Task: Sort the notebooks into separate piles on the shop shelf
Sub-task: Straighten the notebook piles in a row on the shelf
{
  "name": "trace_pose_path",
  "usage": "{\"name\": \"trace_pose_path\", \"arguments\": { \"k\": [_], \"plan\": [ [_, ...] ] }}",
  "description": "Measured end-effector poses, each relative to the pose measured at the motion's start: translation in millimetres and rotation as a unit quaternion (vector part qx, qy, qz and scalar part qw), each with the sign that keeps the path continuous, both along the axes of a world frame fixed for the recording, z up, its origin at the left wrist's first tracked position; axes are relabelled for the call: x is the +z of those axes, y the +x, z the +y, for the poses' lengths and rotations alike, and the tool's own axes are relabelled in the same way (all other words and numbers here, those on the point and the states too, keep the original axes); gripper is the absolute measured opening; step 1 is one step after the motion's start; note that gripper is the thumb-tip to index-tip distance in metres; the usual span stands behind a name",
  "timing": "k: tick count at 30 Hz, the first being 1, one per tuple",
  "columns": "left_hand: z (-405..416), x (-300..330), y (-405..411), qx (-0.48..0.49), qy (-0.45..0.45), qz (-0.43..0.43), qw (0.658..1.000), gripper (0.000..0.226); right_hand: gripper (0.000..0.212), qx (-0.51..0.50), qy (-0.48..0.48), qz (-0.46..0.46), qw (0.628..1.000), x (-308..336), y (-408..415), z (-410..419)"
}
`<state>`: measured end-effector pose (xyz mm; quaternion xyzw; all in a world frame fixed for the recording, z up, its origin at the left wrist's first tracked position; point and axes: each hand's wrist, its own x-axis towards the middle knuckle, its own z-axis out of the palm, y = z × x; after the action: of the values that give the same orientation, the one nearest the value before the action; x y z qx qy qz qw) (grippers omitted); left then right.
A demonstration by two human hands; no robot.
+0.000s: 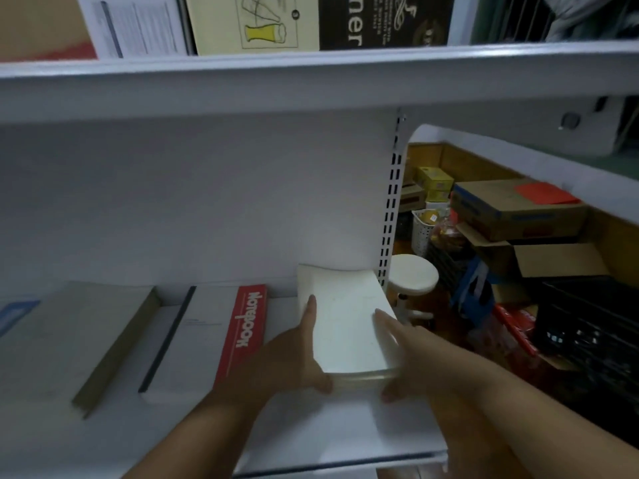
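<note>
A stack of white notebooks [345,316] lies at the right end of the white shelf [345,433], its far end curling up against the back panel. My left hand [294,357] holds the stack's left side, thumb at the near edge. My right hand [401,350] holds its right side, fingers along the edge. To the left lie a notebook with a red spine reading "NOTEBOOK" [243,333], a white notebook with a black spine [173,340], and a grey pile with an olive spine [69,337].
The upper shelf [311,84] hangs close overhead with boxes on it. Right of the slotted upright [390,209] are a white stool [411,274], cardboard boxes [518,209], a white basket and black crates on the floor.
</note>
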<state>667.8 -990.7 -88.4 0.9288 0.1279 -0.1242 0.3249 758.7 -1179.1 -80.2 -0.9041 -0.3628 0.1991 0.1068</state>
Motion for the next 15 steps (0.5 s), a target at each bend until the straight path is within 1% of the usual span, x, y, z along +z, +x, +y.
{"name": "trace_pose_path", "arguments": {
  "k": [2,4,6,7,10,12,15],
  "plan": [
    [-0.7,5.6,2.5,0.011,-0.021,0.017,1.0,0.131,0.114,0.01,0.021,-0.028,0.999,-6.9,4.9,-0.8],
    [-1.2,11.2,1.3,0.006,-0.03,0.022,0.999,0.128,0.097,0.028,0.048,-0.044,0.997,-9.9,8.4,-1.6],
    [-2.2,11.0,-4.1,-0.027,-0.005,0.021,0.999,0.124,0.083,0.027,0.07,-0.044,0.996,-10.3,9.7,-4.5],
    [-2.6,8.4,-7.3,-0.049,0.022,0.019,0.998,0.124,0.082,0.025,0.08,-0.038,0.996,-10.7,9.6,-6.6],
    [2.3,-5.6,-9.3,-0.082,0.108,-0.024,0.991,0.12,0.089,0.03,0.105,-0.029,0.994,-13.8,12.1,-11.4],
    [7.1,-9.6,-6.8,-0.081,0.109,-0.046,0.99,0.119,0.098,0.02,0.113,-0.023,0.993,-15.0,14.2,-13.8],
    [7.8,-8.7,-6.5,-0.06,0.077,-0.059,0.993,0.12,0.105,-0.005,0.125,0.0,0.992,-16.4,16.8,-16.2]
  ]
}}
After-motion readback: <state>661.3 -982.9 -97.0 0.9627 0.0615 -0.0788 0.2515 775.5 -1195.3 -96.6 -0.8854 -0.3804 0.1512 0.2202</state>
